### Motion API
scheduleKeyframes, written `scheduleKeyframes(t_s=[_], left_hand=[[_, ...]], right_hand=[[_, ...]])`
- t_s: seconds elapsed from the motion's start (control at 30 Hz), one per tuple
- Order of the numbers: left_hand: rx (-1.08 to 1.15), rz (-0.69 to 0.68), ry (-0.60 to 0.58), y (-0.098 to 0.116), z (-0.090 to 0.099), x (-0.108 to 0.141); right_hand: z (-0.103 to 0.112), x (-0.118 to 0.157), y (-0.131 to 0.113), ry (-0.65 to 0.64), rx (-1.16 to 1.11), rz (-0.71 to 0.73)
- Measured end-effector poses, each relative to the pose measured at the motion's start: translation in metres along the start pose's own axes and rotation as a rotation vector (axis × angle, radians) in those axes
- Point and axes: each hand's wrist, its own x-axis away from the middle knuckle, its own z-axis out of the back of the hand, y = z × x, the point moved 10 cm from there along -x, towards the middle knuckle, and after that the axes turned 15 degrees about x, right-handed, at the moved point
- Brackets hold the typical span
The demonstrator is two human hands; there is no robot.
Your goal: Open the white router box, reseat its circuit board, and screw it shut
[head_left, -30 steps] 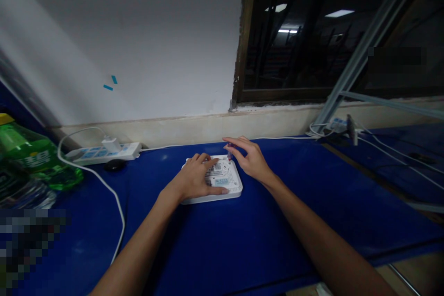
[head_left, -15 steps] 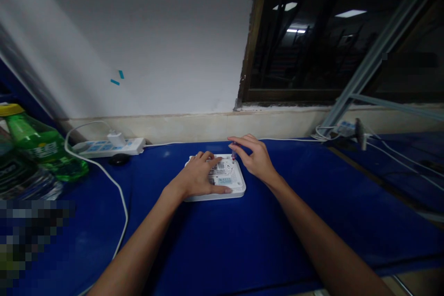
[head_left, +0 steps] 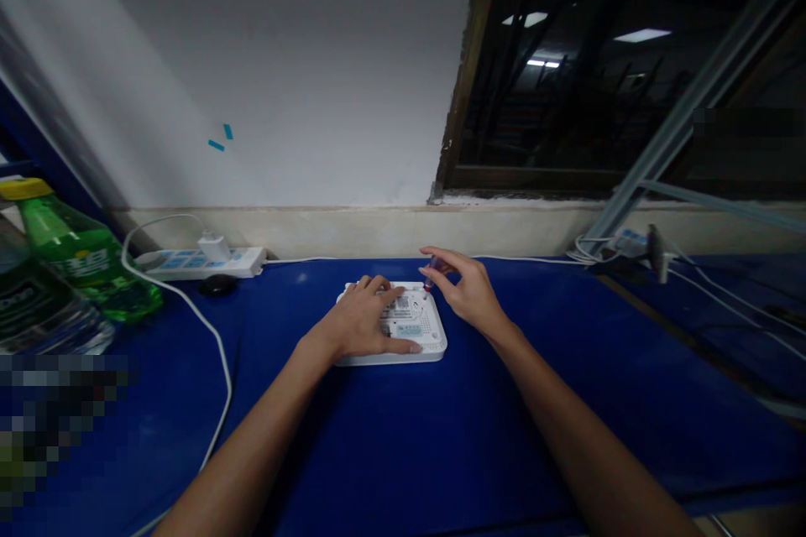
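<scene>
1. Right hand: the thumb and forefinger pinch a slim screwdriver with a dark reddish handle. It stands nearly upright, with its tip at the far right corner of the device. Compared with the earlier views, the grip stays at this corner; the head view has shifted slightly.
2. Left hand: it lies open and flat, fingers spread, bracing the device. The two hands are apart, just beside each other.
3. White plastic network device: it lies underside up, labels showing, on the blue table cover. The exact model cannot be read.
4. Left of the hands: a white cable loops from a power strip beside a green plastic bottle.
5. Right of the hands: a bundle of white cables lies at the far table edge, apart from the device.
</scene>
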Motion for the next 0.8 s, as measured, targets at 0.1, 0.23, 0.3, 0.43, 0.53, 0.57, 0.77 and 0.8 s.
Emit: scheduleKeyframes(t_s=[0.1, 0.23, 0.3, 0.43, 0.53, 0.57, 0.77, 0.8], left_hand=[[0.012, -0.002, 0.0, -0.001, 0.0, 0.0], [0.018, -0.006, -0.005, -0.001, -0.001, -0.001], [0.017, -0.008, -0.004, 0.0, -0.001, -0.001], [-0.005, -0.004, -0.007, 0.0, -0.001, -0.001], [-0.011, -0.008, -0.01, 0.001, -0.001, -0.001], [-0.01, -0.011, -0.009, 0.001, -0.001, -0.001], [-0.014, 0.007, -0.016, 0.0, -0.002, -0.001], [-0.011, 0.008, -0.016, 0.0, -0.002, -0.001]], right_hand=[[0.003, 0.001, -0.002, 0.035, 0.078, 0.025], [-0.008, 0.006, -0.002, -0.086, -0.02, 0.051], [-0.015, 0.009, -0.002, -0.163, -0.108, 0.05], [-0.017, 0.01, 0.001, -0.179, -0.129, 0.005], [-0.018, 0.01, -0.001, -0.167, -0.091, -0.013], [-0.019, 0.01, -0.001, -0.16, -0.075, -0.021], [-0.018, 0.012, 0.004, -0.064, 0.099, -0.102], [-0.016, 0.012, 0.005, -0.045, 0.132, -0.117]])
